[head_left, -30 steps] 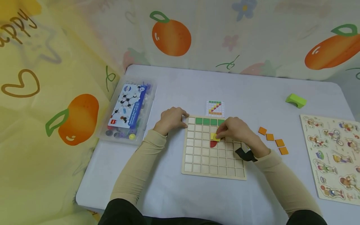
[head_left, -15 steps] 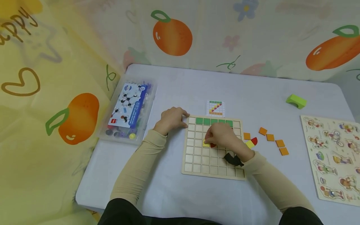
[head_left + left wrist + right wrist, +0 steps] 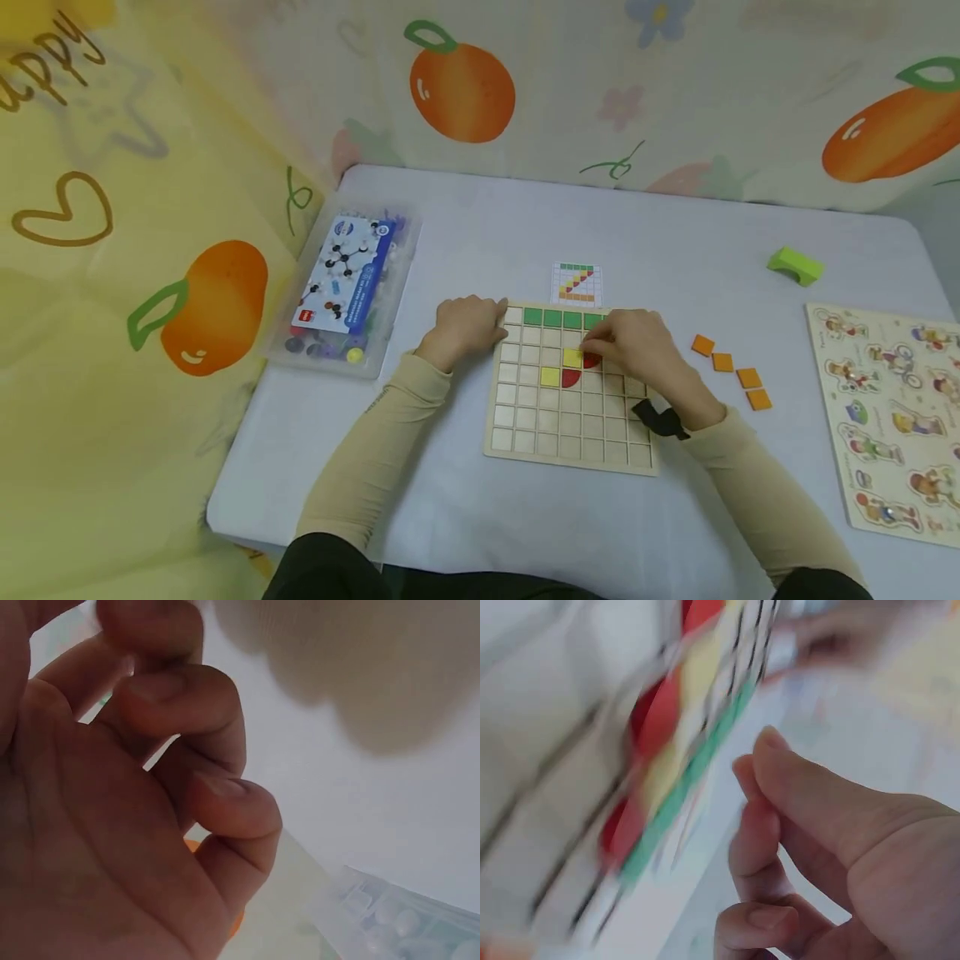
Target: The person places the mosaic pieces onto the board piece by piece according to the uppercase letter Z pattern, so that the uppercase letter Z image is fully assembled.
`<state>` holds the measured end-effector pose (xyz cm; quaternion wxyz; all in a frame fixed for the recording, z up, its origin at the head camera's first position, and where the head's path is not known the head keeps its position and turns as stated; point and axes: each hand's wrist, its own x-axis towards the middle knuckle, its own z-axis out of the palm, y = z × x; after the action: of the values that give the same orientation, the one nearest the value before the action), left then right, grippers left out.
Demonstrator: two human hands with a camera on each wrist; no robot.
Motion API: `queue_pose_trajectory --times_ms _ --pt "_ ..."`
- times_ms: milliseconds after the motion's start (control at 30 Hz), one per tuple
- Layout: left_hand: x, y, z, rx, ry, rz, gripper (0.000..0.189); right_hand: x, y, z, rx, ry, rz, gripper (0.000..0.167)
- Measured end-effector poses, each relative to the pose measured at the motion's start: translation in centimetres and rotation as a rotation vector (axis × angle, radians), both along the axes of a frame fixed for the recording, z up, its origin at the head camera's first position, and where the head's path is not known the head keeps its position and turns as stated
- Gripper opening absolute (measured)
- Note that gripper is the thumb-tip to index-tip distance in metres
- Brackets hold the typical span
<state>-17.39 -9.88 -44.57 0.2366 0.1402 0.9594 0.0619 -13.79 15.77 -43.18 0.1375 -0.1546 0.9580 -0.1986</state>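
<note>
A wooden grid board [image 3: 525,425] lies on the table, with green square tiles [image 3: 552,318] along its far row. Yellow tiles [image 3: 550,377] and red rounded tiles [image 3: 571,379] sit on it in a diagonal. My right hand [image 3: 637,346] hovers over the board's right part, by a red tile under its fingertips; thumb and index come together with nothing visible between them in the right wrist view. At the far left corner, my left hand [image 3: 467,327] touches the board's edge with thumb and index. Its other fingers [image 3: 232,810] are loosely bent, holding nothing visible.
A small printed pattern card [image 3: 577,285] lies behind the board. Several orange tiles [image 3: 723,362] are scattered to the right, near a picture puzzle board [image 3: 885,417] and a green arch block [image 3: 796,266]. A clear plastic case [image 3: 345,283] stands at left.
My right hand carried a yellow tile leftward, set it beside the lower red tile and let go, then moved back right. My left hand stayed at the board's corner.
</note>
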Motion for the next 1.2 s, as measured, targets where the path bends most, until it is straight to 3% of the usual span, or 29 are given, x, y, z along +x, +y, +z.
queue_pose_trajectory --times_ms 200,367,533,733,967,1200 --pt "0.8 0.0 -0.5 0.001 0.018 0.003 0.061 -0.2 6.9 0.1 0.089 -0.054 -0.160 0.034" --pt "0.7 -0.2 -0.3 0.014 0.035 -0.008 0.060 -0.3 10.6 0.1 0.128 -0.123 -0.199 0.041" --pt "0.4 -0.2 0.1 0.022 0.038 0.013 0.059 -0.5 11.2 0.4 0.160 -0.227 -0.205 0.043" --pt "0.5 -0.2 -0.4 0.029 -0.012 0.004 0.061 -0.2 11.3 0.1 0.155 -0.353 -0.212 0.034" --pt "0.5 -0.1 -0.3 0.040 0.018 0.006 0.060 0.0 11.5 0.1 0.067 -0.309 -0.230 0.027" --pt "0.7 -0.1 0.0 0.032 0.003 0.005 0.060 0.2 11.3 1.0 -0.023 -0.245 -0.203 0.032"
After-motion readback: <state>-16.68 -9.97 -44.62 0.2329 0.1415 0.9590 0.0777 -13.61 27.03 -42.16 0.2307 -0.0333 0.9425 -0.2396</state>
